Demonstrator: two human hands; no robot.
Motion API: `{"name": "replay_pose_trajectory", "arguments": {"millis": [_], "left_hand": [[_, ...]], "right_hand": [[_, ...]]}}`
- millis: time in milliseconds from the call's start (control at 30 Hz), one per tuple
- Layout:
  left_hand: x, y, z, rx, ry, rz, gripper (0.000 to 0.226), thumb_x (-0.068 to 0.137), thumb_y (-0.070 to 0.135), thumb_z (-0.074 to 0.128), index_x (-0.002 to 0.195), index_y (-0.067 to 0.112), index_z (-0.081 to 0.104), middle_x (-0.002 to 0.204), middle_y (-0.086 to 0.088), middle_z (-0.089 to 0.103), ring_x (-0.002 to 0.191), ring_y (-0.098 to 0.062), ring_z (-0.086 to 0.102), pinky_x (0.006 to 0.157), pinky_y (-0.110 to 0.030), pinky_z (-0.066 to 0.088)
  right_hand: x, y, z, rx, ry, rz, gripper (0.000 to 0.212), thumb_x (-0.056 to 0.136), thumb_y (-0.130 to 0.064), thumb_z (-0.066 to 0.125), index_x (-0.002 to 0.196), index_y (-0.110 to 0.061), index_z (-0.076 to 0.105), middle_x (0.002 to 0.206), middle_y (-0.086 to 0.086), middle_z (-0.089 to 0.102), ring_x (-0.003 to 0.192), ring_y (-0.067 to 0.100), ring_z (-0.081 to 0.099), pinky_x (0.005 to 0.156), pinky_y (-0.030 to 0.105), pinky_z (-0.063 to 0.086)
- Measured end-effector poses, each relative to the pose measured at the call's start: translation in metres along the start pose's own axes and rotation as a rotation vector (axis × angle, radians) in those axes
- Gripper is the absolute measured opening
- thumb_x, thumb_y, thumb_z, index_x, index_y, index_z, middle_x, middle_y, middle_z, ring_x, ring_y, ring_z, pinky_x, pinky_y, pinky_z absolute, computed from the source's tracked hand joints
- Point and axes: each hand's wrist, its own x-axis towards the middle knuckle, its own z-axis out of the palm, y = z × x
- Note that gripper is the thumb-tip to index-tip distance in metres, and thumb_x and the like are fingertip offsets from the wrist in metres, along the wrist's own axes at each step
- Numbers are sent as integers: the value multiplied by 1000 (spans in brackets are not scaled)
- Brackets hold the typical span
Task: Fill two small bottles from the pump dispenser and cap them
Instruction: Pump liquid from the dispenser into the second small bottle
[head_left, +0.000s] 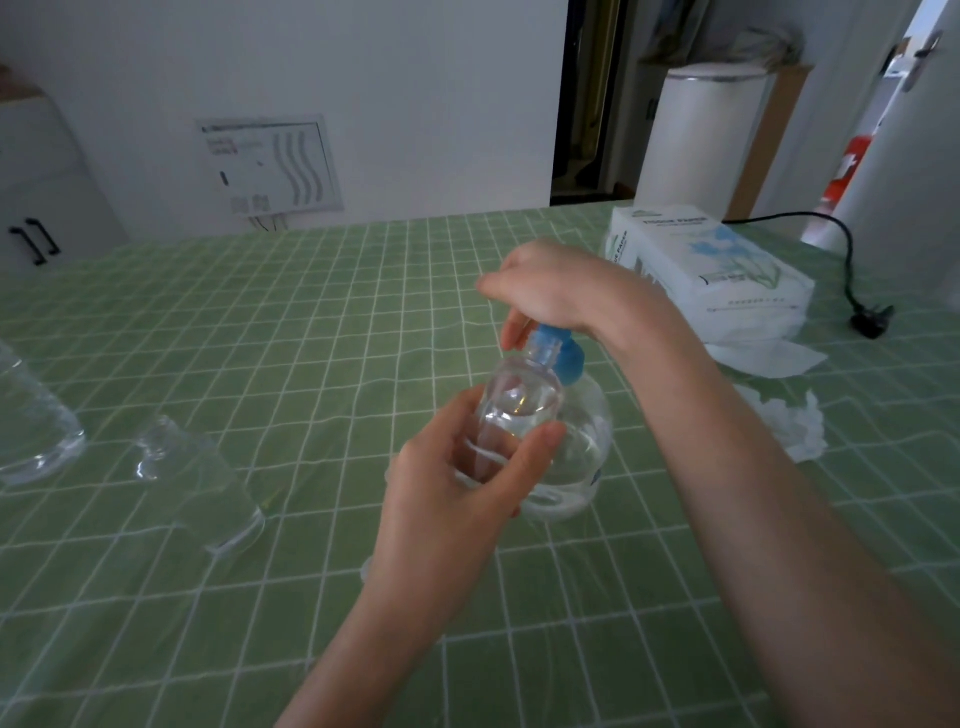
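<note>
My left hand (462, 467) grips a small clear bottle (519, 402) and holds its mouth right under the blue spout of the pump dispenser (582, 447). The dispenser is a round clear bottle with a blue pump head (556, 348), standing on the table behind the small bottle. My right hand (550, 291) rests on top of the pump head, fingers curled down over it. A second small clear bottle (202, 478) stands on the table to the left, its top blurred, so whether it has a cap I cannot tell.
A green checked cloth (311, 322) covers the table. A large clear bottle (36, 431) sits at the left edge. At the back right lie a tissue pack (711, 265), loose crumpled tissues (795, 415) and a black cable with plug (872, 317).
</note>
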Motion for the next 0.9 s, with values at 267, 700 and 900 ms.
{"name": "replay_pose_trajectory", "arguments": {"millis": [267, 700, 900], "left_hand": [[-2, -3, 0, 7, -7, -5, 27, 62, 54, 63, 79, 34, 65, 56, 12, 65, 45, 0, 57, 42, -10, 40], [0, -1, 0, 17, 5, -1, 24, 62, 54, 63, 74, 33, 63, 57, 11, 65, 47, -1, 58, 43, -12, 43], [-2, -1, 1, 0, -6, -15, 20, 64, 50, 64, 74, 33, 64, 55, 10, 64, 45, -1, 57, 42, -11, 41]], "right_hand": [[-1, 5, 8, -13, -33, 13, 38, 97, -29, 41, 120, -4, 57, 107, 14, 67, 98, 28, 62, 73, 32, 38], [1, -2, 1, -37, -22, 16, 38, 97, -25, 43, 122, -2, 57, 103, 13, 71, 101, 26, 64, 61, 26, 37], [0, 3, 7, -38, -43, 11, 38, 97, -25, 42, 124, -2, 55, 111, 15, 66, 103, 29, 61, 89, 36, 42]]}}
